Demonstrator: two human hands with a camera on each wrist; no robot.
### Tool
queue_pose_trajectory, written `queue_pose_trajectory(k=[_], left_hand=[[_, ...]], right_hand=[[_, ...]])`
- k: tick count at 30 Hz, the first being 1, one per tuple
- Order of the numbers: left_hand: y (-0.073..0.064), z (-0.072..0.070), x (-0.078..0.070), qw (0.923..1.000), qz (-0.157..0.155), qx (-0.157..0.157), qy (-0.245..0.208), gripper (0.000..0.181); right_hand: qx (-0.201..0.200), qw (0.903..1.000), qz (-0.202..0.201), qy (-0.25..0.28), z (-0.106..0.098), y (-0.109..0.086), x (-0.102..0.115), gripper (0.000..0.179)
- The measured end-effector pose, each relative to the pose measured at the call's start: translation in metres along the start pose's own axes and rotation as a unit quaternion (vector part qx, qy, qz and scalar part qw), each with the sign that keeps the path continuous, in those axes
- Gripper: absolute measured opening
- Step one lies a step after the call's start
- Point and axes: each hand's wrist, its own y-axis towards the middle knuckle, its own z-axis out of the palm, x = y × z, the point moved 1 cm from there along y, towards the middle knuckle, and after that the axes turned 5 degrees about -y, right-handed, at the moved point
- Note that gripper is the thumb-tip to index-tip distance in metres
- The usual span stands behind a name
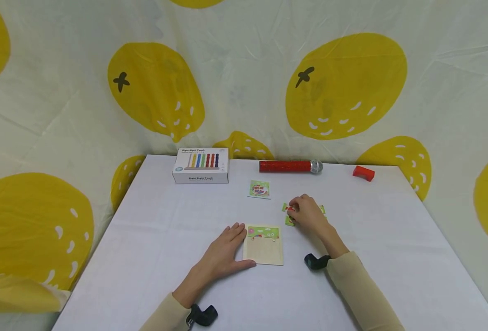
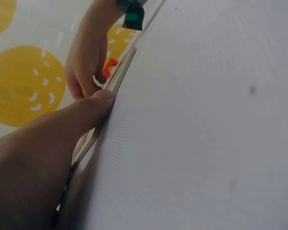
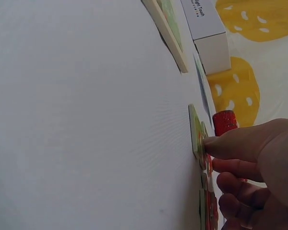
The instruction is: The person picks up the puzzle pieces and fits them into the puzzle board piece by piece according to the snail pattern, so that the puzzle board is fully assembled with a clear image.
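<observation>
A square wooden puzzle board [image 1: 263, 253] lies on the table, with green printed pieces [image 1: 264, 232] filling its top strip. My left hand [image 1: 225, 253] rests along the board's left side, fingers extended and thumb at the lower left corner; the left wrist view shows that thumb [image 2: 96, 108] against the board's edge. Right of the board, my right hand [image 1: 310, 215] pinches a red and green puzzle piece [image 1: 289, 209] between thumb and curled fingers. Beside it lie several other pieces [image 3: 209, 206], partly hidden under the hand.
A green picture card [image 1: 260, 189] lies beyond the board. Along the back edge stand a white toy box [image 1: 200, 177], a red microphone [image 1: 285, 166] and a red arched block [image 1: 364, 173]. A white cloth covers the table [image 1: 144, 239]; a fruit-print curtain [image 1: 244, 69] hangs behind.
</observation>
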Motion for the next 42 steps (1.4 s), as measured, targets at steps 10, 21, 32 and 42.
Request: queue_pose_trajectory(k=[10,21,32,42], left_hand=[[0.0,0.0,0.0,1.0,0.003,0.0,0.004,0.095],[0.0,0.0,-0.002,1.0,0.002,0.002,0.005,0.095],[0.0,0.002,-0.001,0.9999,0.003,0.001,0.01,0.095],[0.001,0.001,0.0,0.9999,0.001,0.003,0.014,0.095]], right_hand=[[0.029,0.999,0.029,0.017,-0.003,0.003,0.0,0.031],[0.041,0.9982,0.032,0.031,-0.005,0.007,-0.001,0.028],[0.016,0.9972,0.026,0.068,-0.006,0.004,-0.001,0.02],[-0.033,0.9961,0.013,0.081,-0.01,-0.004,0.003,0.017]])
